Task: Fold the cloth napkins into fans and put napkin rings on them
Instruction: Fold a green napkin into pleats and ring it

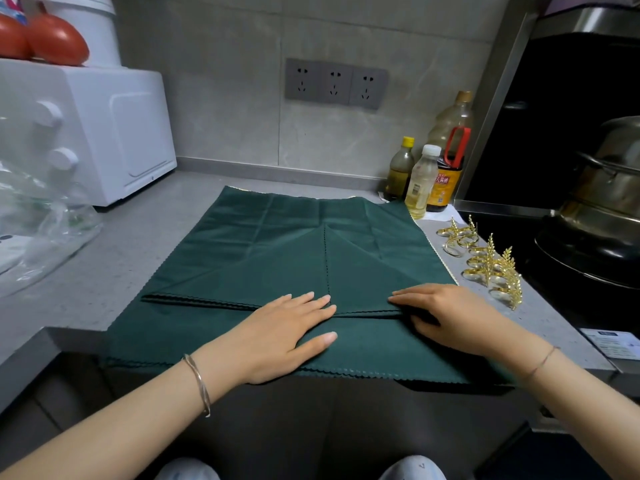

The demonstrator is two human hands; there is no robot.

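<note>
Head view: both hands, left (287,336) and right (446,318), spread flat, press the green napkin (277,244); its overhanging bench (114,251) edge could drag pleats askew.

A green napkin (284,244) lies spread on the counter (114,258). Both hands press flat on its near fold, left hand (284,336) beside right hand (450,317). Gold rings (485,261) sit just right of the napkin.
</note>
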